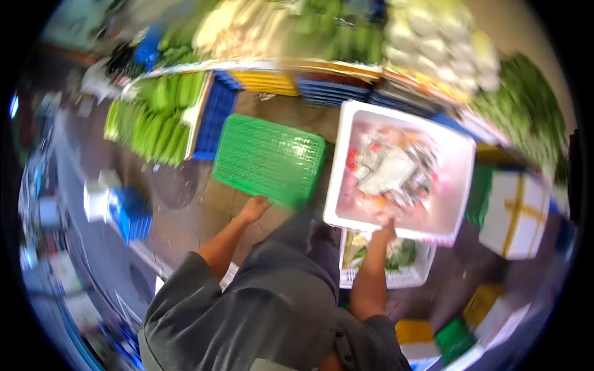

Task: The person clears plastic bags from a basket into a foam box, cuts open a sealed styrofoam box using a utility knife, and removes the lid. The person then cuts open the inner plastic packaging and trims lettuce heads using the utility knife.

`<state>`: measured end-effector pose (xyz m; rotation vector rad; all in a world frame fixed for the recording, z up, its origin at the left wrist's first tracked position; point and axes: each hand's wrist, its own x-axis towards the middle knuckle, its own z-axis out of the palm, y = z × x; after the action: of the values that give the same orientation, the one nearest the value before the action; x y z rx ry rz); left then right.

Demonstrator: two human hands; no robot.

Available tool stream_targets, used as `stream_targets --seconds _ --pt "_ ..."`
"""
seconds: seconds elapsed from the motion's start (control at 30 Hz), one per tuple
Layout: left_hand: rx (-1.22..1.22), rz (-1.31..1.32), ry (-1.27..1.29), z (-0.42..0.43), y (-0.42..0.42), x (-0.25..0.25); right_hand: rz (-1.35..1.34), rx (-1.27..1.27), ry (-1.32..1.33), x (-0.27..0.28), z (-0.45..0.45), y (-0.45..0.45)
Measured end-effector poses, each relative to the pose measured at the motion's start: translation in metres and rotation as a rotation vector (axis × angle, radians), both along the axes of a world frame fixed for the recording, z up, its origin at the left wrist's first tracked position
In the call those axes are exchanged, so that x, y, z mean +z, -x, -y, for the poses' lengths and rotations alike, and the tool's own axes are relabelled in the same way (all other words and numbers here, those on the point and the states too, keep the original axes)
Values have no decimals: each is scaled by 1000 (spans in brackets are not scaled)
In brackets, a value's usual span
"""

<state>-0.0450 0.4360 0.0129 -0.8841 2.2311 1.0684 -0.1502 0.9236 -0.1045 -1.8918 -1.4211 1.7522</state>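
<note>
My left hand (254, 209) is at the near edge of a green plastic basket (270, 157), its fingers closed on the rim. The basket's broad perforated face is turned up toward me. My right hand (385, 232) grips the near rim of a white foam box (458, 179), a finger or thumb reaching over the edge. Inside the box lies a heap of crumpled, pale plastic wrapping (396, 170) with red and orange bits; its exact kind is blurred. A white crate (418, 272) with leafy greens stands below the foam box, partly covered by it and my right arm.
Long green vegetables (164, 127) are stacked at the left beside a blue crate (213, 117). Produce, including pale roots (244, 31), lines the stall ahead. A taped white box (516, 215) stands right; a small blue crate (130, 213) sits on the floor left.
</note>
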Motion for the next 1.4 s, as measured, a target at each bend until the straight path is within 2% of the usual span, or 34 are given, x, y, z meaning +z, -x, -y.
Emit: stream_targets --seconds 0.03,0.07,0.1,0.2,0.23,0.27,0.3,0.33,0.37,0.4,0.43,0.47,0.5,0.53,0.6,0.63,0.67,0.73,0.8,0.87,0.97,1.0,1.1,1.2,1.27,1.3,1.33,1.4 --pt "106 27 39 12 -29 5 -115 23 92 -8 -10 -2" --pt "284 19 67 15 -57 29 -123 -39 88 -18 -10 -4" --pt "394 34 83 24 -92 30 -125 -115 77 -25 -10 -11" --pt "662 134 63 19 -200 26 -174 460 -238 2 -55 -46" --pt "730 181 38 11 -226 27 -182 785 -520 7 -73 -61" --pt "745 230 -30 12 -267 8 -207 1029 -857 13 -90 -75" --pt "757 275 -101 11 -304 -14 -200 1385 -1393 15 -112 -91" --pt "783 311 -101 3 -323 -19 -176 1351 -1324 21 -126 -104" --pt "807 356 -101 0 -340 -21 -175 1152 -906 44 -122 -109" --pt "837 348 -112 -2 -344 -21 -195 846 -560 65 -120 -114" --pt "866 337 -124 -6 -341 -16 -206 347 115 111 -102 -106" --pt "893 338 -137 -11 -344 -11 -222 478 67 138 -101 -114" --pt "785 275 -159 -7 -349 -25 -243 609 17 151 -108 -121" --pt "681 208 -179 1 -349 -41 -214 954 -287 155 -122 -126" --pt "642 130 -224 19 -339 -35 -194 1077 -450 190 -89 -123" --pt "706 110 -257 28 -322 -30 -208 869 -298 219 -59 -115" --pt "735 -146 -252 32 -308 -23 -218 664 -146 254 -23 -107" --pt "713 -296 -229 57 -291 15 -253 876 -79 281 11 -115" --pt "728 -230 -280 93 -295 37 -278 975 -84 309 77 -125" --pt "850 -325 -370 125 -313 36 -318 1065 -63 325 142 -134" --pt "215 -595 222 173 -383 -35 -376 1225 -47 344 258 -136" --pt "294 -636 253 192 -403 -10 -396 1274 -38 350 298 -135" --pt "316 -342 355 250 -456 23 -446 1412 -14 385 420 -124" --pt "634 -387 364 287 -511 35 -521 1541 17 388 518 -121" --pt "1089 -346 58 315 -523 59 -608 1559 37 390 587 -131" --pt "1299 -311 -116 333 -526 93 -633 1562 46 404 626 -137" --pt "1520 -410 -273 346 -523 128 -616 1635 94 411 664 -144" --pt "1574 -553 -291 371 -527 144 -570 1756 134 413 738 -153"
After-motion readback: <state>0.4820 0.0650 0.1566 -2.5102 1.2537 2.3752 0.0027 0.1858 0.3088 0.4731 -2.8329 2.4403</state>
